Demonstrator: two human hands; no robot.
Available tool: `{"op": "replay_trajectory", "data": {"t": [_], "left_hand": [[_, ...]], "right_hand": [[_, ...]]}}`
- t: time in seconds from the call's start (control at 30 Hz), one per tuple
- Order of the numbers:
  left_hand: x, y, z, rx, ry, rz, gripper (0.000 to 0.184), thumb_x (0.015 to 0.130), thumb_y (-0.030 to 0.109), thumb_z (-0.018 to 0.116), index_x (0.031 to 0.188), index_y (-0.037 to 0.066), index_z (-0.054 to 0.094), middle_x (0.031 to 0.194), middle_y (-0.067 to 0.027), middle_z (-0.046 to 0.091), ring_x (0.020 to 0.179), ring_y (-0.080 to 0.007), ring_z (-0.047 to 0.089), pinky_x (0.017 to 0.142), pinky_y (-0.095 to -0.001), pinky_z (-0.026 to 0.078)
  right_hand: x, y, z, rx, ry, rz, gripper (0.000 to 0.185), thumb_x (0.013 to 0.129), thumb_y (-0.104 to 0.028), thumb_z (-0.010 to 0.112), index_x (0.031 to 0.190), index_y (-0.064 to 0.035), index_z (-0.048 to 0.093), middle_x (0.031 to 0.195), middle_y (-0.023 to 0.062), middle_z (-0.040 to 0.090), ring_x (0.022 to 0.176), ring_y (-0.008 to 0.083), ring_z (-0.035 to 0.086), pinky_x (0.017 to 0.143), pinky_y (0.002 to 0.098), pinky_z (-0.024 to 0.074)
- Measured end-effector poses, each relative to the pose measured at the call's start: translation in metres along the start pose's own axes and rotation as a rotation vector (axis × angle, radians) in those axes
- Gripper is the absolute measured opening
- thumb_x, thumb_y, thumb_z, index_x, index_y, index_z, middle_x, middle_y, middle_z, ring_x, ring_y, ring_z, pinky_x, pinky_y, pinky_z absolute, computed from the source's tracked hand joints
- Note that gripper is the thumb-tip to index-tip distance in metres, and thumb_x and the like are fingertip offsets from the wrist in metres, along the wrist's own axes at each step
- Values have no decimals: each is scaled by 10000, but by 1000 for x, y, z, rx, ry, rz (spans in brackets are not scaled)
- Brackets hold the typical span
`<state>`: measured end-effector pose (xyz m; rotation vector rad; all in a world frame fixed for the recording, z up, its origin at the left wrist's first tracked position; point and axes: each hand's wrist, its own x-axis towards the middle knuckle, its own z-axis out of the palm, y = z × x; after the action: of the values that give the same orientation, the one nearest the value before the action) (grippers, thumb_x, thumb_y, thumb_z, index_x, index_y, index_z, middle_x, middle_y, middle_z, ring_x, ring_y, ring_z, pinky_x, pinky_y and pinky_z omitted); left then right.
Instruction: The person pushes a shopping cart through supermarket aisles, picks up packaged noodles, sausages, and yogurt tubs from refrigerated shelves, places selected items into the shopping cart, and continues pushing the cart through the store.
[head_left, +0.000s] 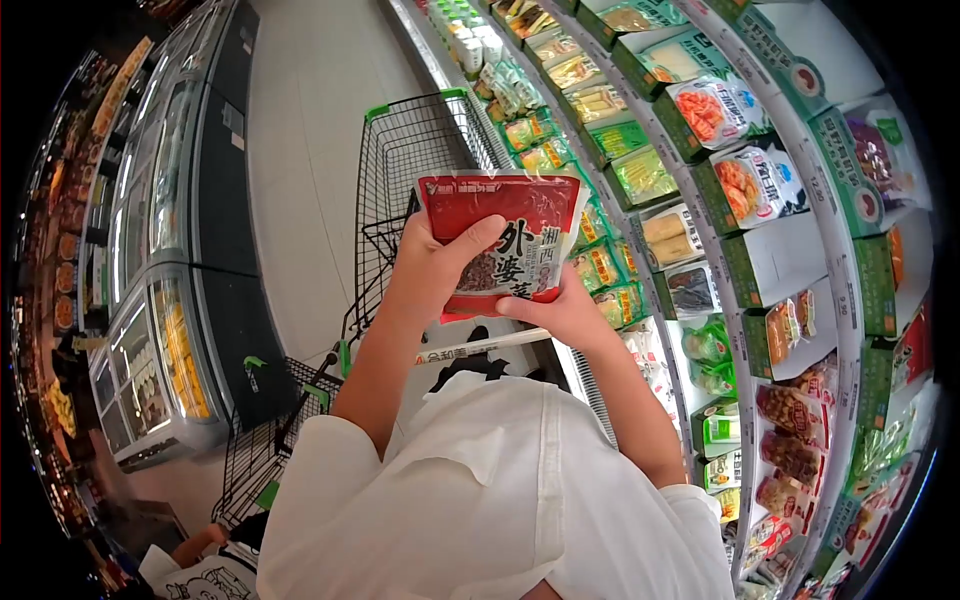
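Head view: two bare hands, one red packet between them. Left hand (440, 255) grasps its left side, thumb laid across the front; right hand (562, 312) grips the lower right corner, thumb also on the front. Remaining fingers mostly hidden behind. Red packet (490, 203) held up over the near cart's handle end, in front of the wearer's one white shirt (480, 480). Pale edge shows at its right; cannot tell whether a second packet lies behind.

Carts: two. Near cart (375, 160), black wire, green corners, one pale handle bar (480, 349) below the hands; second cart (240, 460) at lower left, one other person (195, 570) beside it.

Right side: stocked shelves (690, 290), two white-and-blue bags (720, 110) one above the other, at least three brown snack packs (790, 452) lower down. Left, across the aisle: glass-topped freezer cases (220, 180), at least two sections.
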<state>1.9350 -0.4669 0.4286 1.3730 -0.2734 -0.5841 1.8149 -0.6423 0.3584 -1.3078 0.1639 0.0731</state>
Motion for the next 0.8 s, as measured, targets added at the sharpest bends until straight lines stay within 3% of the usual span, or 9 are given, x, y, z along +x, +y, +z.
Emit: {"op": "replay_trajectory", "data": {"t": [0.03,0.07,0.13,0.17,0.23,0.33,0.43,0.6,0.8], "left_hand": [[1,7,23,98,-47,-39,370,1032,165,804,1357,12,715,1181,-74,801,1033,-133,738,943,-335,603],[0,14,47,192,-105,-61,406,1039,160,791,1402,11,688,1208,-78,792,1064,-137,732,969,-340,599],[-2,4,83,184,-340,112,506,1033,154,788,1486,-2,622,1270,-84,773,1108,-140,721,1000,-326,582],[-5,-5,96,181,-445,84,550,1057,167,749,1548,1,565,1355,-93,737,1169,-152,703,1045,-333,565],[-11,-22,118,154,-628,-28,608,1116,264,665,1632,-1,482,1481,-108,675,1262,-173,674,1114,-346,537],[-5,-67,137,-13,-862,-290,812,1156,627,510,1655,-10,436,1553,-117,623,1333,-195,652,1159,-371,527],[-6,-85,179,83,-1123,-201,966,1076,802,408,1657,30,427,1561,-155,624,1410,-283,652,1157,-475,565],[-38,-93,249,-34,-1112,-195,999,1020,823,513,1611,19,464,1435,-144,710,1221,-254,767,1028,-408,658],[-24,-80,274,-93,-1153,-168,1048,933,770,757,1577,-9,480,1453,-111,665,1293,-181,664,1096,-389,575]], "right_hand": [[-17,-2,-8,64,79,49,570,936,-188,924,1403,-39,634,1180,58,797,956,146,755,817,320,625],[-36,1,-19,156,105,17,570,943,-201,916,1410,-44,629,1169,54,788,918,132,743,753,311,612],[-79,2,-35,242,208,22,565,978,-244,884,1433,-49,613,1233,55,769,965,129,738,732,311,616],[-94,19,-44,328,249,-79,609,992,-253,872,1490,-51,586,1327,58,752,1077,138,729,851,333,627],[-133,11,-57,331,295,-109,674,1010,-257,860,1571,-54,546,1443,60,717,1287,170,665,1142,374,523],[-183,7,-75,299,445,-197,676,990,-248,886,1551,-46,567,1460,73,709,1316,178,660,1162,390,520],[-229,-13,-85,77,631,-211,644,967,-286,905,1482,-28,615,1402,92,737,1266,189,690,1117,393,553],[-281,-30,-92,-281,910,-183,615,929,-324,927,1386,-17,653,1253,105,792,1110,185,752,990,378,605],[-285,-27,-89,-15,1028,-304,498,982,-264,883,1354,-13,668,1213,83,792,1085,166,746,963,371,609]]}}
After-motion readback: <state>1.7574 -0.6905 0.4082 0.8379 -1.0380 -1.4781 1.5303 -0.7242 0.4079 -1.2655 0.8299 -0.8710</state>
